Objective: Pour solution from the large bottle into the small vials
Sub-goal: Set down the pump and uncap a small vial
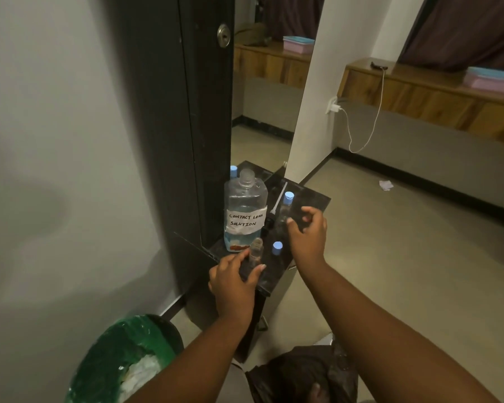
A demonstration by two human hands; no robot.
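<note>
Left hand grips uncapped small vial upright on dark table, just in front of open, labelled large bottle; right hand hovers half-curled near two blue-capped vials.

Your left hand and right hand are bare, forearms unsleeved, no rings or watch; dark patterned clothing covers your lap.

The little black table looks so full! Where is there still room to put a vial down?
Bare spots on the black table: the far right corner beyond the right hand, and the near edge under the left hand. The middle is crowded: the large bottle, the open vial the left hand holds, a blue cap and a blue-capped vial stand close together.
</note>
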